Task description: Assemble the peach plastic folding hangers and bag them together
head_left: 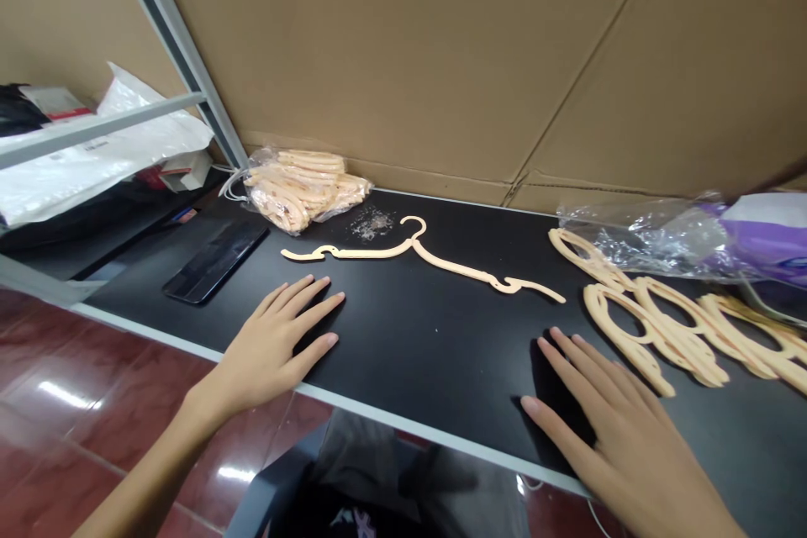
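A cream plastic folding hanger [463,269] lies unfolded on the black tabletop [403,336], its hook toward the back. My left hand [277,340] is spread over the table just in front of the hanger's left arm, holding nothing. On the right, my right hand [605,420] is spread with fingers apart and nothing in it, a shadow beneath it. Several folded cream hangers [656,328] lie in a row beyond and to the right of that hand. Neither hand touches a hanger.
A clear bag of folded hangers [306,185] sits at the back left, beside small clear scraps [373,223]. A black phone [218,261] lies left. Crumpled clear plastic [636,239] and a purple package [769,235] are at the back right. A metal shelf post [182,42] rises left.
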A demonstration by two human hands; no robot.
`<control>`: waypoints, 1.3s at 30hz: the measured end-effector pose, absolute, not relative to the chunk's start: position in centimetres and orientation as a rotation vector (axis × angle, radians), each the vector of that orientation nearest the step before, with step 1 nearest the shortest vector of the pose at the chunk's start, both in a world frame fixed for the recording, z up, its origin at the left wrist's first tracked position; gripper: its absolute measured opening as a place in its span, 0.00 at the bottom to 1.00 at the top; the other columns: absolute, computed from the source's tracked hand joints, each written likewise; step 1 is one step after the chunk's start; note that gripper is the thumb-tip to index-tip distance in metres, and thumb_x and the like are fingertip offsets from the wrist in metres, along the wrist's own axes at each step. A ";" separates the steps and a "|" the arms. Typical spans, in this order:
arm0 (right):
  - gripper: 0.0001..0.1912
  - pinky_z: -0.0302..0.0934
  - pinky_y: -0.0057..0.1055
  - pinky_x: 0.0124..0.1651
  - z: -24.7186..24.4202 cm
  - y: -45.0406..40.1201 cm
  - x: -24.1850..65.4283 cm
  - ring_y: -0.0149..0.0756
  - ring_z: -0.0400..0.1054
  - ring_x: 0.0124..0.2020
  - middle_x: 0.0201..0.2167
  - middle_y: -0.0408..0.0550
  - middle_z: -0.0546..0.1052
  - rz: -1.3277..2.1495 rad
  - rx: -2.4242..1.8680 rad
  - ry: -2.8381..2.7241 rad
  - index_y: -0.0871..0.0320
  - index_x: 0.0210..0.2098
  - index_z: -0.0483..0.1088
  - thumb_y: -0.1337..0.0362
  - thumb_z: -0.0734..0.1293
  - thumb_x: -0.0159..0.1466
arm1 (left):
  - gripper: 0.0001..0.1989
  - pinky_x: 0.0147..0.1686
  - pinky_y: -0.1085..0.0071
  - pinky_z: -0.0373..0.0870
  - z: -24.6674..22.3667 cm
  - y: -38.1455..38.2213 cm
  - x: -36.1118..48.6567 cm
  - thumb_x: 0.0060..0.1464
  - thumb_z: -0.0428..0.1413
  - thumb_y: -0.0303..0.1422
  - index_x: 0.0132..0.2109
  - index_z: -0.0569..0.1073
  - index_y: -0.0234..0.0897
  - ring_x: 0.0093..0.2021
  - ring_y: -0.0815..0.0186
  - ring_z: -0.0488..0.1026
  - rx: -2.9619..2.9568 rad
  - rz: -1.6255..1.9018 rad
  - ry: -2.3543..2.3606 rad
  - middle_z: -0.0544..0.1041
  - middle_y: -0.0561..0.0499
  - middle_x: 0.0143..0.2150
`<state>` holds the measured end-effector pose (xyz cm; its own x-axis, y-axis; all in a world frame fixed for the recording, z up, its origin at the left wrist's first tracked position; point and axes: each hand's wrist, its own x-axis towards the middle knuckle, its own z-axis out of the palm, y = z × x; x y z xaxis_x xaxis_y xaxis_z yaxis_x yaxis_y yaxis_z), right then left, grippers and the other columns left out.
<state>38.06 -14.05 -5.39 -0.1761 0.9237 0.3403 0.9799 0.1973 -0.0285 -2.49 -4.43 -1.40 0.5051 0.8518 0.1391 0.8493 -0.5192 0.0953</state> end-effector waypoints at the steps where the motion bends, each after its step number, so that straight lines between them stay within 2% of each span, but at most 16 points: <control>1: 0.36 0.61 0.61 0.62 -5.3 -13.9 38.1 0.57 0.60 0.67 0.68 0.54 0.66 -0.286 -1.809 -2.186 0.52 0.69 0.56 0.42 0.58 0.68 | 0.27 0.69 0.45 0.56 -1.4 -4.4 -2.5 0.68 0.44 0.50 0.69 0.63 0.51 0.73 0.51 0.56 2.711 0.266 1.534 0.59 0.51 0.73; 6: 0.32 0.64 0.58 0.57 -4.1 -12.7 37.7 0.58 0.68 0.60 0.59 0.57 0.74 -0.311 -1.821 -2.148 0.56 0.61 0.66 0.42 0.56 0.69 | 0.26 0.68 0.45 0.56 -1.3 -4.4 -2.4 0.68 0.45 0.49 0.69 0.63 0.51 0.72 0.50 0.56 2.703 0.271 1.534 0.60 0.50 0.73; 11: 0.28 0.68 0.46 0.43 -1.9 -8.4 37.1 0.53 0.76 0.44 0.42 0.57 0.81 -0.334 -1.818 -2.161 0.59 0.56 0.71 0.47 0.56 0.69 | 0.25 0.64 0.48 0.62 -1.2 -4.0 -2.4 0.66 0.49 0.49 0.64 0.69 0.47 0.67 0.49 0.63 2.674 0.407 1.528 0.68 0.46 0.68; 15: 0.20 0.58 0.36 0.28 0.1 -3.5 35.5 0.46 0.76 0.28 0.30 0.48 0.83 -0.288 -1.934 -2.165 0.53 0.47 0.77 0.50 0.59 0.69 | 0.22 0.60 0.53 0.67 -0.3 -1.4 -0.2 0.65 0.52 0.44 0.60 0.72 0.39 0.59 0.52 0.70 2.662 0.632 1.501 0.72 0.40 0.59; 17: 0.19 0.52 0.33 0.26 0.4 -1.5 34.6 0.45 0.76 0.28 0.28 0.47 0.82 -0.261 -1.982 -2.138 0.51 0.43 0.78 0.51 0.59 0.69 | 0.22 0.59 0.54 0.68 0.1 0.9 2.0 0.65 0.52 0.42 0.59 0.73 0.34 0.57 0.52 0.70 2.727 0.660 1.429 0.73 0.39 0.57; 20: 0.21 0.47 0.32 0.26 -0.3 0.0 33.9 0.43 0.76 0.28 0.27 0.48 0.82 -0.307 -1.985 -2.105 0.52 0.40 0.79 0.52 0.57 0.70 | 0.24 0.59 0.49 0.66 0.3 4.8 5.9 0.64 0.53 0.41 0.60 0.71 0.30 0.59 0.48 0.68 2.797 0.571 1.394 0.72 0.36 0.59; 23: 0.21 0.46 0.33 0.26 -1.5 0.0 34.0 0.40 0.75 0.28 0.30 0.49 0.82 -0.377 -1.917 -2.121 0.55 0.37 0.80 0.54 0.58 0.71 | 0.16 0.56 0.50 0.68 -0.4 7.5 8.7 0.66 0.52 0.37 0.52 0.77 0.30 0.56 0.49 0.70 2.817 0.433 1.343 0.76 0.37 0.55; 27: 0.18 0.51 0.32 0.28 -2.6 -0.7 34.6 0.41 0.75 0.32 0.29 0.48 0.81 -0.407 -1.833 -2.073 0.56 0.35 0.79 0.56 0.60 0.70 | 0.13 0.54 0.54 0.70 -1.4 8.0 9.4 0.67 0.49 0.30 0.44 0.78 0.31 0.51 0.53 0.74 2.809 0.488 1.284 0.80 0.39 0.46; 31: 0.16 0.58 0.34 0.32 -2.7 -0.7 34.8 0.45 0.75 0.37 0.29 0.48 0.80 -0.337 -1.773 -2.002 0.56 0.38 0.78 0.55 0.61 0.69 | 0.10 0.49 0.57 0.72 -1.4 7.1 8.9 0.67 0.50 0.30 0.45 0.76 0.33 0.46 0.54 0.77 2.699 0.703 1.305 0.81 0.41 0.44; 35: 0.15 0.66 0.39 0.39 -2.5 -0.4 35.0 0.45 0.75 0.38 0.34 0.49 0.80 0.002 -1.751 -1.778 0.56 0.43 0.75 0.52 0.64 0.66 | 0.10 0.45 0.63 0.75 -0.9 6.4 8.8 0.67 0.51 0.32 0.52 0.72 0.36 0.43 0.58 0.80 2.517 1.028 1.256 0.82 0.46 0.43; 39: 0.15 0.71 0.41 0.44 -2.3 -0.2 35.0 0.42 0.77 0.39 0.39 0.51 0.81 0.413 -1.574 -1.329 0.55 0.37 0.71 0.49 0.69 0.63 | 0.12 0.46 0.67 0.76 -0.9 6.0 8.8 0.66 0.52 0.32 0.55 0.71 0.37 0.43 0.62 0.80 2.412 1.252 1.145 0.81 0.46 0.45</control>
<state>34.95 -0.16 -2.32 0.3392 0.8831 0.3242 0.5441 0.0970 -0.8334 8.83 6.00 -0.85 0.3440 0.7106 0.6138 0.5482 -0.6827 0.4831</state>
